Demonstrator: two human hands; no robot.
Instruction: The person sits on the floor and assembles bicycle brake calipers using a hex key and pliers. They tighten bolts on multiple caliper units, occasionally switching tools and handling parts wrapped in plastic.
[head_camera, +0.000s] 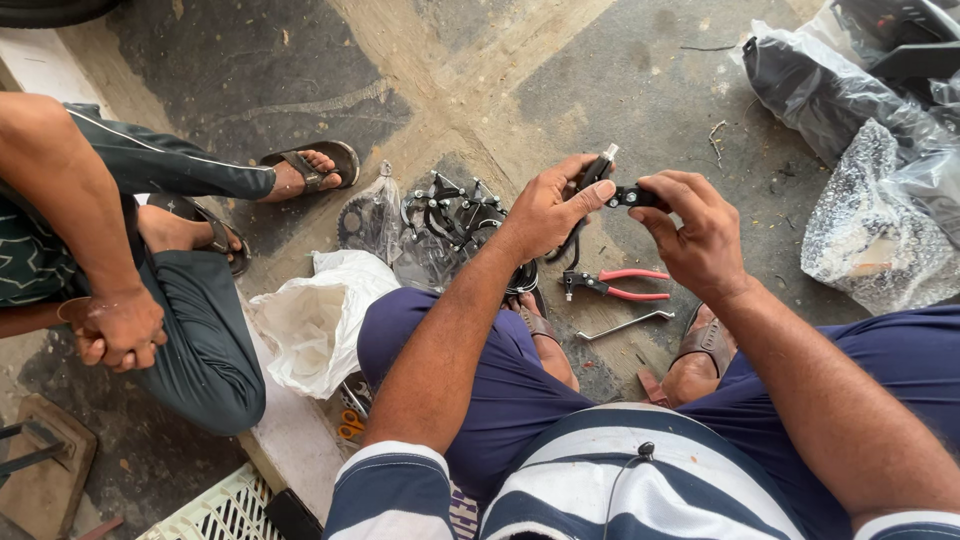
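Observation:
I sit low over a concrete floor. My left hand (548, 210) grips a small black lever-like bike part (594, 172) with a silver tip, held upright. My right hand (690, 235) pinches a black clamp piece (632, 196) joined to that same part, fingers closed around it. Both hands meet above my knees. Below them on the floor lie red-handled pliers (612, 284) and a flat metal wrench (625, 324).
A clear bag of black chainrings and crank parts (440, 225) lies ahead. A white plastic bag (315, 320) sits at my left knee. Another person (120, 260) squats at left with clasped hands, sandalled feet out. Plastic-wrapped black parts (860, 120) pile at right. A white crate (215, 510) is below.

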